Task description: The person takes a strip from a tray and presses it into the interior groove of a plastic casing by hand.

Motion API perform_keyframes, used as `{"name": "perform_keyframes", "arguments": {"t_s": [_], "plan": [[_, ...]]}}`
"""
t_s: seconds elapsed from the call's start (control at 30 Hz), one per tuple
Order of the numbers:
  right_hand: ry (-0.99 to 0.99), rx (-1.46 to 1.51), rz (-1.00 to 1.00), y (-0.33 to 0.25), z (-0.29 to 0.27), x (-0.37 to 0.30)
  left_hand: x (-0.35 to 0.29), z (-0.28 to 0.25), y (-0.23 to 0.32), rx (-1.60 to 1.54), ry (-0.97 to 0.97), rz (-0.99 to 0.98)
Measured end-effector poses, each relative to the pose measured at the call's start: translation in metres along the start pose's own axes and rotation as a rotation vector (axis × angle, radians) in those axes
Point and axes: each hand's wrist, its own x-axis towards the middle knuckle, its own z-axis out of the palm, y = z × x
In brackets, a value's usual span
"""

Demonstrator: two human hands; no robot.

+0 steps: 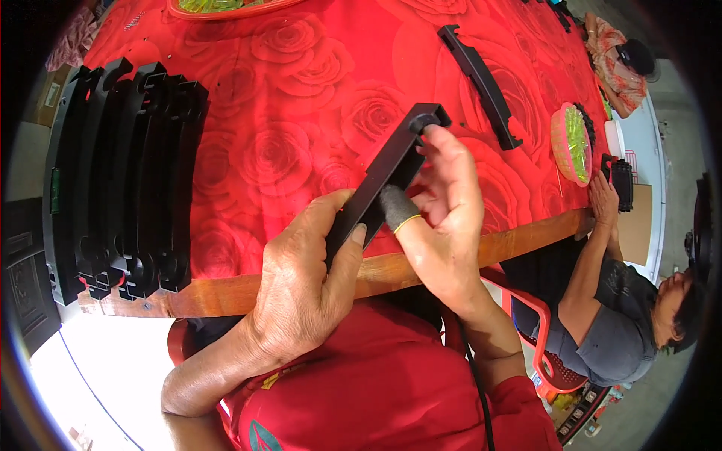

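Note:
A long black plastic part (380,177) with a hooked far end is held up at a slant over the table's near edge. My left hand (301,263) grips its lower end between thumb and fingers. Higher up, my right hand (447,203) is closed on the same part, a fingertip pressed to a round black piece (425,120) at the hooked end. The right thumb wears a dark grey finger cover (396,207) with a yellow band. A similar black plastic part (485,90) lies alone beyond my right hand.
Several black parts (128,180) stand in a row at the table's left. On the red rose-patterned cloth (274,98) are a pink basket (564,143) of yellow-green pieces and another basket (226,11) at the far edge. A co-worker (617,323) sits on the right, hands by black parts (622,184).

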Motion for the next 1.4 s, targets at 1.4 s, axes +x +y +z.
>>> {"name": "perform_keyframes", "arguments": {"t_s": [1.4], "plan": [[-0.312,0.005,-0.148,-0.001,0.004,-0.021,0.001,-0.031,-0.009,-0.374,-0.218,-0.212]]}}
